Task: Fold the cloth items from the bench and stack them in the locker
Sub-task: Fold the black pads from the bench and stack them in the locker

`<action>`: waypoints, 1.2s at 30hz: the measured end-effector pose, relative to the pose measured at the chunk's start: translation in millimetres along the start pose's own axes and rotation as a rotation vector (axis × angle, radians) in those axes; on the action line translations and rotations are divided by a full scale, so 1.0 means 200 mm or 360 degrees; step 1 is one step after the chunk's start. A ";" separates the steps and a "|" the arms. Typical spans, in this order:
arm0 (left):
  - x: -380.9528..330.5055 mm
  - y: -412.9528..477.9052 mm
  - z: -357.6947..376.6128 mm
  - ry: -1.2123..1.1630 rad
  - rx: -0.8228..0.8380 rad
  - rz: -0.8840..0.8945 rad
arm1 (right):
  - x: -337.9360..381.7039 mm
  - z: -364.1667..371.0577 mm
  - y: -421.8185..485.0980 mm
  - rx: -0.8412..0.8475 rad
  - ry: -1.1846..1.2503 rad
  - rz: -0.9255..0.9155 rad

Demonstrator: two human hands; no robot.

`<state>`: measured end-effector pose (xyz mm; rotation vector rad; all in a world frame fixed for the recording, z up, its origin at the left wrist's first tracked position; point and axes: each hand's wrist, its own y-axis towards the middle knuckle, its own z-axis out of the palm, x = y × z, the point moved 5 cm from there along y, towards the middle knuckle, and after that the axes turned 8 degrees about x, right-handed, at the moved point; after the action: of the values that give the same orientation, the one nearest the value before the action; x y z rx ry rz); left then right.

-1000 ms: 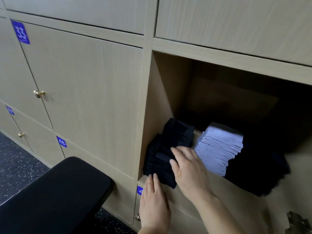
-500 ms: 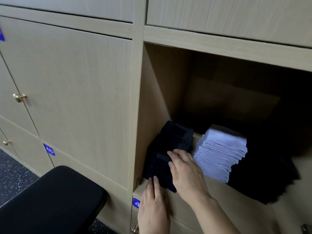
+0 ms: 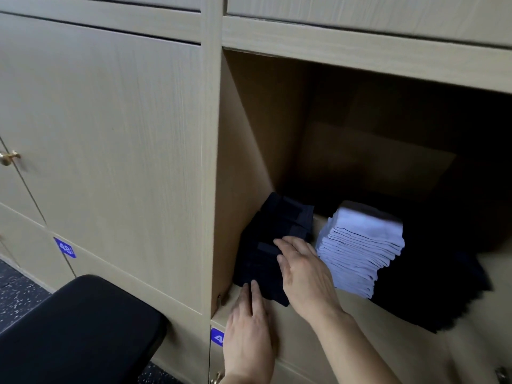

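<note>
An open locker (image 3: 249, 134) holds a stack of dark navy folded cloths (image 3: 273, 239) at its left side. A stack of pale lavender folded cloths (image 3: 363, 248) stands beside it, and a dark pile (image 3: 432, 286) spreads to the right. My right hand (image 3: 304, 270) lies flat on the front top of the navy stack, fingers extended. My left hand (image 3: 249, 328) presses its fingertips against the stack's lower front edge at the locker shelf. Neither hand grips anything.
A black padded bench (image 3: 74, 328) sits at the lower left, close to the locker wall. Closed locker doors (image 3: 110, 134) with brass knobs (image 3: 8, 157) and blue number tags (image 3: 64, 247) fill the left. A speckled dark floor (image 3: 16, 292) shows below.
The view has shifted slightly right and closer. Both hands stay on the navy stack, with only small adjustments of the fingers.
</note>
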<state>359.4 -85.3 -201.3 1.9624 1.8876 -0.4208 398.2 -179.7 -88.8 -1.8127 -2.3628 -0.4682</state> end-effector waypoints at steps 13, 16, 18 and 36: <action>-0.01 0.01 -0.11 -0.0078 0.0157 0.0003 | -0.01 -0.01 0.02 0.0111 -0.0010 0.0087; -0.03 -0.04 -0.21 0.0127 0.0246 0.0173 | 0.01 -0.04 -0.02 0.0117 -0.0017 0.0132; -0.05 -0.10 -0.31 0.0172 0.0265 0.0212 | 0.03 -0.09 -0.07 0.0089 -0.0026 0.0182; 0.58 -1.29 -1.63 0.0281 -0.0176 -0.0236 | 1.34 -0.26 -0.84 0.0071 0.0332 -0.0219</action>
<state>91.2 176.1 15.1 1.8478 2.1261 -0.1838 161.0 10.9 8.1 -1.5084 -2.3425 -0.5846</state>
